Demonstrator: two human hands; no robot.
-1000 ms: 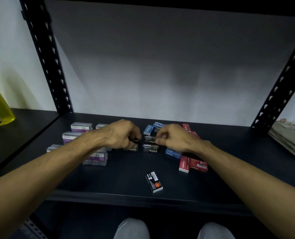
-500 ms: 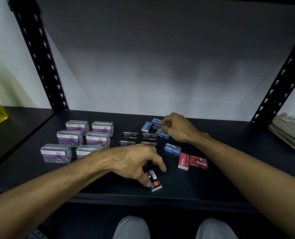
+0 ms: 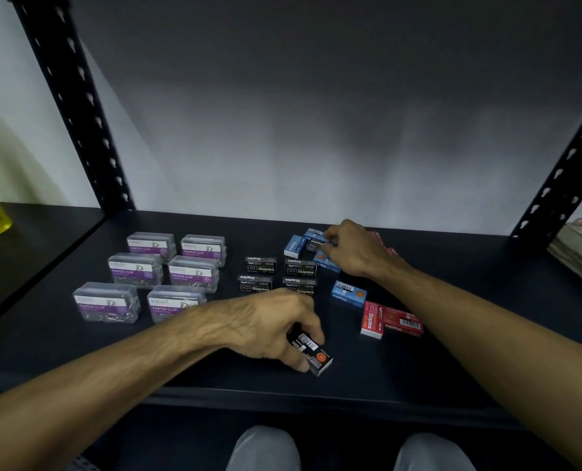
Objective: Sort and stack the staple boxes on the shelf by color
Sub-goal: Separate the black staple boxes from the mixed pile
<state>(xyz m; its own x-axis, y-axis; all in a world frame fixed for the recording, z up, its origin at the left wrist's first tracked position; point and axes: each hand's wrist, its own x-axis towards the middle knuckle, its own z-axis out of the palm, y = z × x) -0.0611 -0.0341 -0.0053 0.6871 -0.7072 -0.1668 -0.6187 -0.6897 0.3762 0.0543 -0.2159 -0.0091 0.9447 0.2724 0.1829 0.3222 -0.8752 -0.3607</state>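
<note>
From my head camera, my left hand (image 3: 269,328) is pinching a black staple box (image 3: 313,353) near the shelf (image 3: 418,379) front edge, thumb and fingers clamped on its sides. My right hand (image 3: 357,249) is reaching far right, fingertips curling onto a small black box (image 3: 315,244) among the blue boxes (image 3: 294,245). Four black stacks (image 3: 300,266) are sitting between.
</note>
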